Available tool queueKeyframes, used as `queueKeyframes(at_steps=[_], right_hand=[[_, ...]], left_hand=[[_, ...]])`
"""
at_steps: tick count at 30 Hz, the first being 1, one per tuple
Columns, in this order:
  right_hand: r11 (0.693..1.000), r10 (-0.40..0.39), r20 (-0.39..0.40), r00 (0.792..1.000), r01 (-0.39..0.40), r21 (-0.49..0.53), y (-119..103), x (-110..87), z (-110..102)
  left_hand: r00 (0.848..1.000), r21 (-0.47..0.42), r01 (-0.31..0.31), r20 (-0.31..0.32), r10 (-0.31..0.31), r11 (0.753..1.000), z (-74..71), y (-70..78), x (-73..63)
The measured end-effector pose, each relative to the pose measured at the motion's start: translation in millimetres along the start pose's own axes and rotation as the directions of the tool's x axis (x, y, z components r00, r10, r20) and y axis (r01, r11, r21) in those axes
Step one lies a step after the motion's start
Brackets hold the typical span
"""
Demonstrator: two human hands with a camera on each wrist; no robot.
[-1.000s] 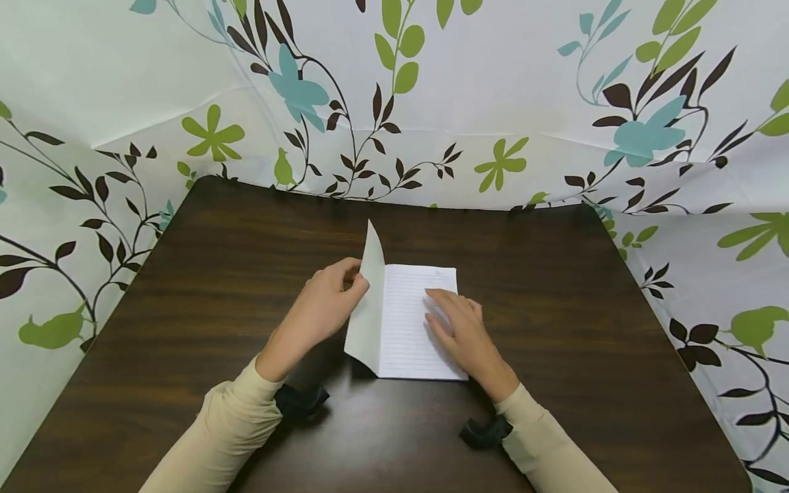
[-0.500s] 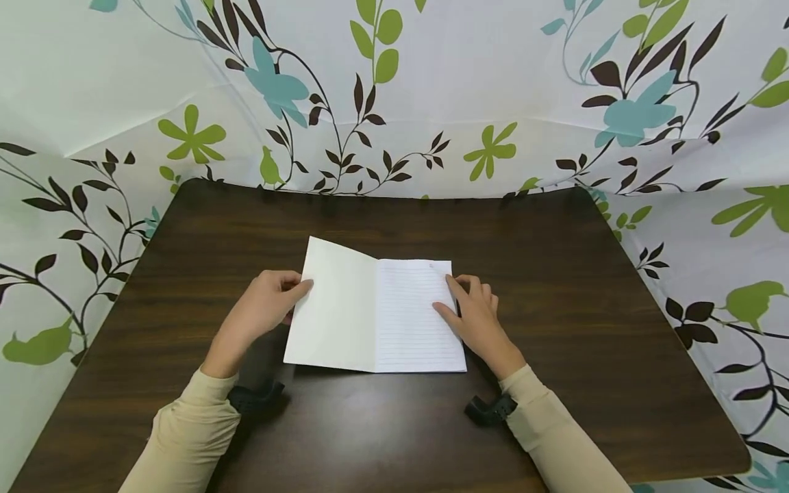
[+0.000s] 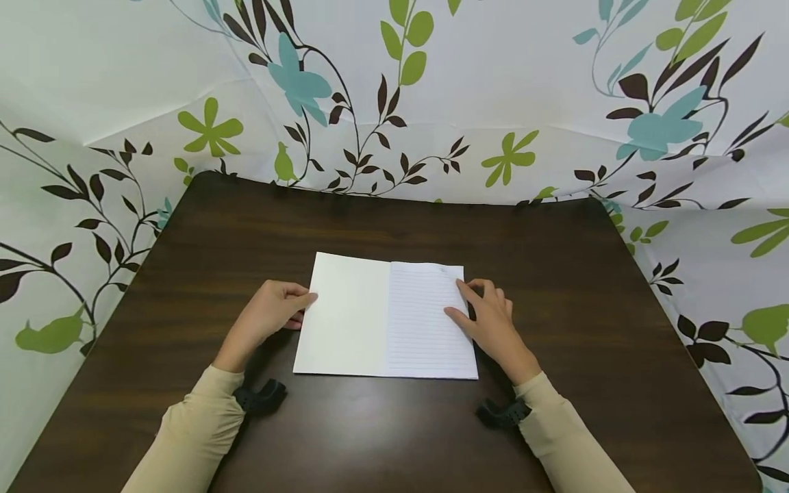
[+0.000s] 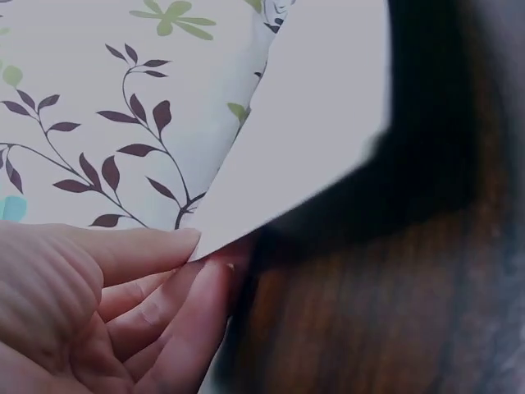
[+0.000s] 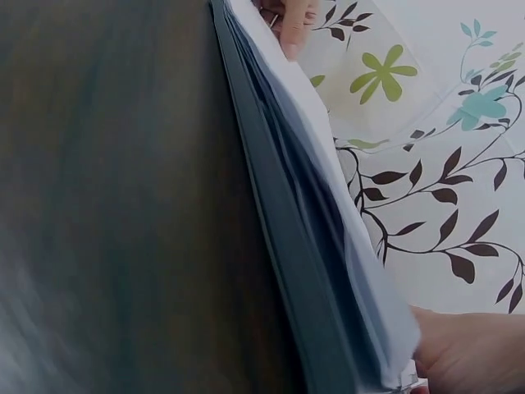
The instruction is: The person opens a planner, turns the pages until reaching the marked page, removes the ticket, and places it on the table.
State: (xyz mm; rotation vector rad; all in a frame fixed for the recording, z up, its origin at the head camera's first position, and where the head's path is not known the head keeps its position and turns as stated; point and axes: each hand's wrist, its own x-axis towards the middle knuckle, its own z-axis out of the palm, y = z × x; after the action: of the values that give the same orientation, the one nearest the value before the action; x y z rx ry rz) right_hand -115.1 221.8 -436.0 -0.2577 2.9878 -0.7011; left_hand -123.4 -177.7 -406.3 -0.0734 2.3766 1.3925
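A notebook lies open on the dark wooden table [image 3: 382, 438]. Its blank cream inside cover [image 3: 348, 322] is on the left, its white lined page [image 3: 419, 329] on the right. At the cover's outer edge, my left hand [image 3: 271, 308] pinches it between thumb and fingers; the left wrist view shows the thumb [image 4: 156, 250] on top and fingers beneath. My right hand [image 3: 493, 322] rests on the right edge of the page, thumb and index finger spread over the paper. From the right wrist view, the stacked page edges [image 5: 303, 189] appear side-on, slightly fanned.
Behind the table and along its sides hangs a white cloth [image 3: 493, 82] printed with leaves, flowers and birds. A black wrist mount [image 3: 261, 397] sits on the left wrist, another black mount [image 3: 502, 413] on the right one.
The cover has swung from nearly upright down to the left, with my left hand moving left and lower along with it. My right hand has slid from mid-page to the page's right edge.
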Motion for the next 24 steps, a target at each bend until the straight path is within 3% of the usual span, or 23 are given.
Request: queueKeyframes(at_steps=[10, 14, 24], right_hand=[[0.999, 0.028, 0.085, 0.996, -0.03, 0.031, -0.8, 10.3, -11.5], [0.998, 0.02, 0.026, 0.999, -0.021, 0.063, 3.0, 14.5, -9.1], [1.0, 0.005, -0.103, 0.995, -0.006, -0.015, -1.5, 15.1, -0.2]], left_hand=[[1.0, -0.112, 0.014, 0.027, -0.012, 0.994, 0.8, -11.9, 7.5], [0.999, -0.122, 0.024, 0.045, -0.019, 0.992, -0.1, -13.8, 10.6], [0.998, -0.131, 0.034, 0.056, -0.027, 0.991, -1.1, -19.4, 14.5]])
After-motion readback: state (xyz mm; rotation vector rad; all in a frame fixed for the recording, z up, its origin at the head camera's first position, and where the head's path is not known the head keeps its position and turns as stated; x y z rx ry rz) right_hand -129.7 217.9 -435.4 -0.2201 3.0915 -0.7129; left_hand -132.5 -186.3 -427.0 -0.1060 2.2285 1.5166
